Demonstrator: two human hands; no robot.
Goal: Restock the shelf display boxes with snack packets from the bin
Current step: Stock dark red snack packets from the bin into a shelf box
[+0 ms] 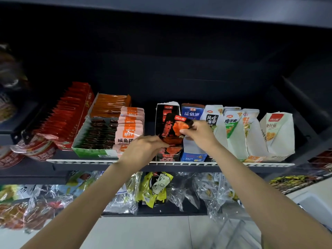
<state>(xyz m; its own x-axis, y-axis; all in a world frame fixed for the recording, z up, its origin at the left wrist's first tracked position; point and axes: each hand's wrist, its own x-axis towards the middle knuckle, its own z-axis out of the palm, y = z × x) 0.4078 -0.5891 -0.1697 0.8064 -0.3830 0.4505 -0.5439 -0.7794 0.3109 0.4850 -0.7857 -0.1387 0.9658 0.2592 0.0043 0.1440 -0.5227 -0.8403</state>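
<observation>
A black-and-orange snack packet [171, 129] is held upright over the black display box [166, 112] in the middle of the shelf. My right hand [199, 133] pinches the packet's right edge. My left hand [143, 150] grips the lower left of the packets at the box's front. More black-and-orange packets [169, 153] show low in the box. The bin is out of view.
Left of the black box stand pink packets [130, 130], a green-edged box of dark packets [95, 133] and red packets [66, 114]. To its right are a blue box [192, 112] and white display boxes [276, 133]. Bagged snacks [156, 187] hang below the shelf rail [80, 161].
</observation>
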